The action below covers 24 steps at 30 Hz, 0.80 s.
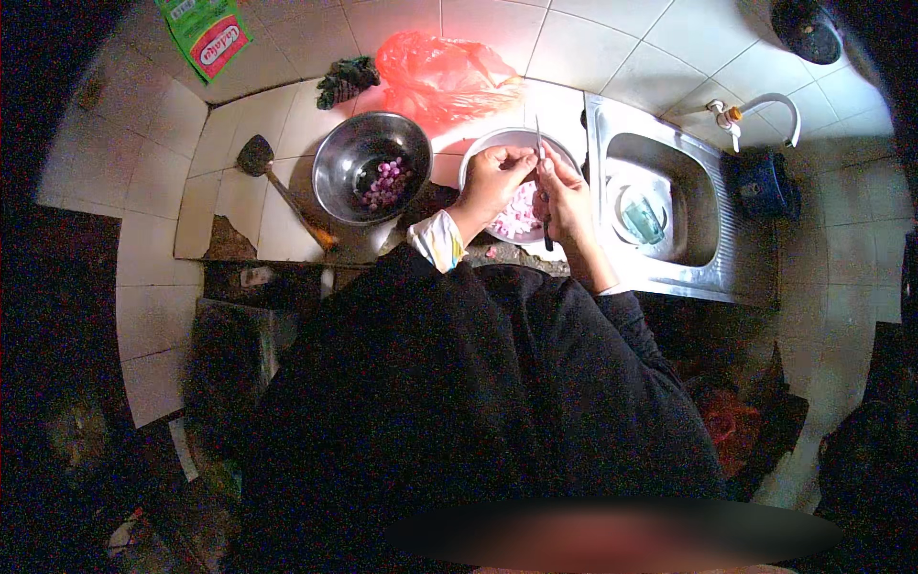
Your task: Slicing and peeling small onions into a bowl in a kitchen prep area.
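Observation:
My right hand (570,197) grips a knife (539,133) with a dark handle, its blade pointing away from me. Close against the blade, the fingertips of my left hand (495,176) are pinched together; whatever may be between them is hidden. Both hands are over a light-coloured bowl (482,143), which contains chopped pink-and-white pieces (518,215), apparently shallot or onion. To the left stands a stainless steel bowl (333,168) with small whole purple shallots (387,185) at its bottom.
A spatula (287,192) lies on the tiled counter (204,176) at left. Behind the bowls are a red plastic bag (445,79) and a dark crumpled item (348,82). The steel sink (688,240) at right contains dishes (643,217), under a white faucet (778,104).

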Tool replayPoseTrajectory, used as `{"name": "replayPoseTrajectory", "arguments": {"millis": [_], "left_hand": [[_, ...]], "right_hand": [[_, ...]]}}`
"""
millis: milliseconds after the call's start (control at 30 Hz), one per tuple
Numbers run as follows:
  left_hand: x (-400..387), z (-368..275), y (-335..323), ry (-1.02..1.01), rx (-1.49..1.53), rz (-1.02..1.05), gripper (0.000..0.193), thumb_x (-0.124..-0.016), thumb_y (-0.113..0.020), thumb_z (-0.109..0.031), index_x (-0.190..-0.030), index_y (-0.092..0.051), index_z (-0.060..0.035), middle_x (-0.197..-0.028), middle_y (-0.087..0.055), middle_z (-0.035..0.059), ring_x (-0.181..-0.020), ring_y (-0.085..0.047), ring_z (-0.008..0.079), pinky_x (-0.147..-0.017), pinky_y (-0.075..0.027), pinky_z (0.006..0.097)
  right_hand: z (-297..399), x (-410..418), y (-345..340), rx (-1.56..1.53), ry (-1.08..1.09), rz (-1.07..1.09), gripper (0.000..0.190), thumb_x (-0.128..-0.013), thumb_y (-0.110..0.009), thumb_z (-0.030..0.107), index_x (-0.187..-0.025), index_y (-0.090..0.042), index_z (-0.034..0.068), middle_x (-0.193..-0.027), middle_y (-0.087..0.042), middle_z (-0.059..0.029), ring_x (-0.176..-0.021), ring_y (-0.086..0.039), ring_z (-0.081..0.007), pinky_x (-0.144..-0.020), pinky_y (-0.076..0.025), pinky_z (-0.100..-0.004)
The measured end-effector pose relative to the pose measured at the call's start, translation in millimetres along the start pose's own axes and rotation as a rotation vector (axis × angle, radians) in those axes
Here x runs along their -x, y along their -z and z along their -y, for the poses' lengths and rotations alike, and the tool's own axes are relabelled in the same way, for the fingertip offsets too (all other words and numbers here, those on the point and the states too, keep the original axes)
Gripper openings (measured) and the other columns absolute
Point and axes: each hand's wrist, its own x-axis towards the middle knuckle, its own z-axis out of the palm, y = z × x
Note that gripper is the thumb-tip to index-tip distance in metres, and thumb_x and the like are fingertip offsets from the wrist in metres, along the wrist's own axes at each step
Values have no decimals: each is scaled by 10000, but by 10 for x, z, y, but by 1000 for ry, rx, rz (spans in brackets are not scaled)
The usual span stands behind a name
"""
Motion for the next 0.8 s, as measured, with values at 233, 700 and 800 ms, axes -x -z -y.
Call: {"name": "replayPoseTrajectory", "arguments": {"millis": [233, 700, 800], "left_hand": [[-52, -53, 102, -43, -203, -17, 108, -775, -544, 9, -845, -619, 42, -776, -635, 59, -690, -581, 96, -639, -480, 221], [-114, -30, 85, -117, -181, -94, 66, -767, -555, 2, -760, -618, 19, -707, -632, 53, -646, -581, 92, -606, -475, 230], [-104, -14, 124, -51, -168, -65, 98, -768, -524, 30, -794, -619, 21, -784, -625, 51, -713, -581, 109, -668, -474, 236]], "right_hand": [[17, 171, -105, -22, -7, 102, 361, -885, -515, 173, -1243, -481, 154, -568, -459, 61, -399, -355, -26, -363, -290, -190], [99, 156, -138, -41, -77, 101, 484, -888, -461, 84, -1327, -355, 256, -545, -381, 49, -396, -329, -59, -363, -264, -210], [131, 177, -158, -96, -129, 114, 489, -889, -447, 68, -1332, -346, 249, -536, -362, 50, -393, -324, -58, -361, -262, -208]]}}
